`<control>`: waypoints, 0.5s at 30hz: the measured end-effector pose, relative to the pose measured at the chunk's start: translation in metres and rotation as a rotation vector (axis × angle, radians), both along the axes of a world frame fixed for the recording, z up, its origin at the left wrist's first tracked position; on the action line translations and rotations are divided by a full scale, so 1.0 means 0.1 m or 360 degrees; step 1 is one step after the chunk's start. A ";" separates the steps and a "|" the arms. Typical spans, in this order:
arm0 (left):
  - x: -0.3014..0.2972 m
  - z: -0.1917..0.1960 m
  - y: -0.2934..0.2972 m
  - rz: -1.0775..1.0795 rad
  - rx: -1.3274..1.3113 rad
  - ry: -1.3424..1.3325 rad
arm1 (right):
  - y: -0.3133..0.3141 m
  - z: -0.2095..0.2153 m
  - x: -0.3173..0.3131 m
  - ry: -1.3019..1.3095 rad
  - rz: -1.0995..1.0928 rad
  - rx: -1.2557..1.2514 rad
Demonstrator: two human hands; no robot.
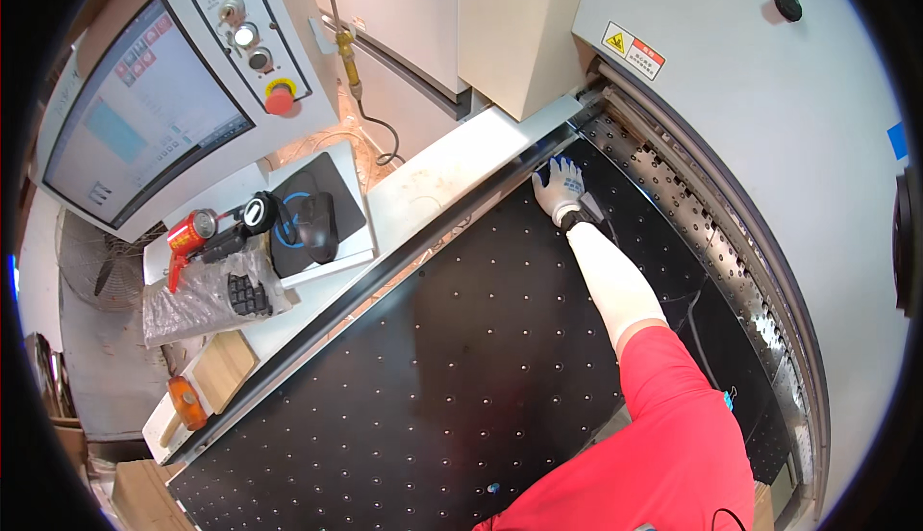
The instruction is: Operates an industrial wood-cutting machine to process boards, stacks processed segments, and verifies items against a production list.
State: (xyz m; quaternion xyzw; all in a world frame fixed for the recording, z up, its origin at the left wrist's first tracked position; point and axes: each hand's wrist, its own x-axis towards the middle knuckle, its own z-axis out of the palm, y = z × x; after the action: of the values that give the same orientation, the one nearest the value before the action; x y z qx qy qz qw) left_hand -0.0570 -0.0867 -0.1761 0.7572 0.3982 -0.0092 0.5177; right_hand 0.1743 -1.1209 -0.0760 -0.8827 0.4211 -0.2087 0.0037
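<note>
While the right hand lies flat, fingers extended, the dotted black panel stretches beneath it, backward and left.

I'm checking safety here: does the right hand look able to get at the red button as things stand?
Probably not without leaning: the right hand rests on the black table, and the red button sits well left, beyond the white ledge, though nothing covers it.

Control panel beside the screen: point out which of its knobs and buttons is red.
The mushroom-shaped button, ringed in yellow and lowest in the picture. The others, including the round white button, show no red.
</note>
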 end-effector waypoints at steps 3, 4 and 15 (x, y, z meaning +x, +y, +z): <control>-0.18 0.06 0.09 0.0026 -0.0020 -0.0086 | 0.21 0.22 0.03 -0.0070 0.0048 0.0134; -0.27 0.11 0.14 0.0057 -0.0016 -0.0136 | 0.36 0.30 0.05 -0.0044 0.0037 0.0262; -0.82 0.00 0.37 0.0148 0.0337 -0.0019 | 1.47 1.69 0.72 -0.2035 0.0721 0.1409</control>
State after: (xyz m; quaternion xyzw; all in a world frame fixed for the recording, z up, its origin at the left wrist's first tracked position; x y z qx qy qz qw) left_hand -0.1386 -0.0492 -0.1762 0.7883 0.4288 0.0615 0.4370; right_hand 0.2459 -0.9734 0.0925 -0.5732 0.1920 -0.4810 0.6350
